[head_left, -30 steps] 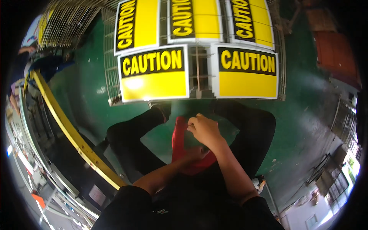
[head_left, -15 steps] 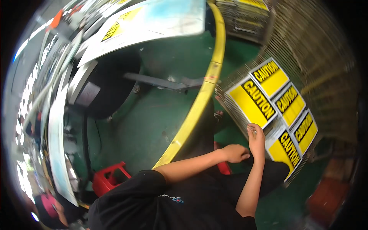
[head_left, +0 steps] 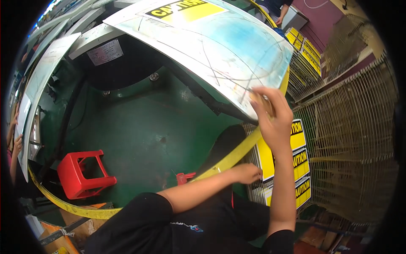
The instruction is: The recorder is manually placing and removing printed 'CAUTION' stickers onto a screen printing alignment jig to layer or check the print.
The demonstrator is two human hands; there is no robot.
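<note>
My right hand (head_left: 275,116) is raised at the near right corner of a white board (head_left: 182,46) with blue stains and dark scratches. Its fingers are curled, and what they may hold cannot be made out. Lower down, my left hand (head_left: 248,173) is closed beside the left edge of several yellow and black signs (head_left: 301,163) lying on a wire rack. Whether its fingers grip anything is hidden. Part of the signs is covered by my right forearm. Another yellow and black sign (head_left: 194,12) lies on the far part of the board.
A curved yellow rail (head_left: 232,154) passes beneath my hands. A red stool (head_left: 82,175) stands on the green floor at the left. Tall stacked wire racks (head_left: 347,127) fill the right. Other people's hands (head_left: 17,146) show at the far left; another person (head_left: 277,10) is at the back.
The view has swung toward the white board. My right hand has risen from the signs to the board's corner. My left hand stays low, now close to the signs' edge.
</note>
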